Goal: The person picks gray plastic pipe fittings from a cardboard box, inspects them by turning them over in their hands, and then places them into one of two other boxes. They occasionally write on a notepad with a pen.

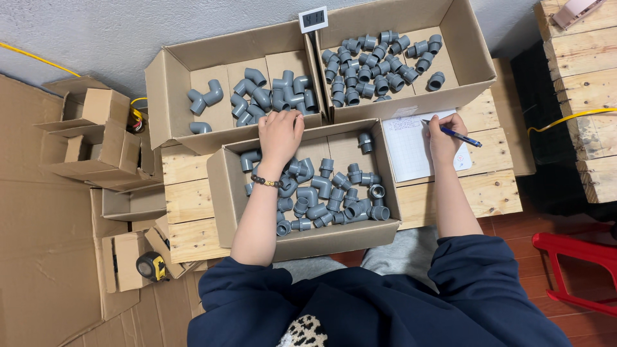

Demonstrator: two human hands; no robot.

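Observation:
My left hand point(280, 133) rests flat on the rim between the near cardboard box point(222, 205) and the far left box point(168, 96), fingers spread, holding nothing. A bead bracelet circles that wrist. My right hand point(443, 136) grips a blue pen point(457, 135) with its tip on a white paper sheet point(411, 151). The near box holds several grey plastic pipe fittings point(321, 196). The far left box contains grey elbow fittings point(260, 93). The far right box point(469, 48) holds several grey coupling fittings point(379, 64).
The boxes sit on a wooden pallet point(186, 202). A small white tag point(313, 19) stands between the far boxes. Folded empty cartons point(96, 138) lie left, with a yellow tape measure point(152, 265). A red stool point(575, 270) is at right, and wooden crates point(581, 58) beyond it.

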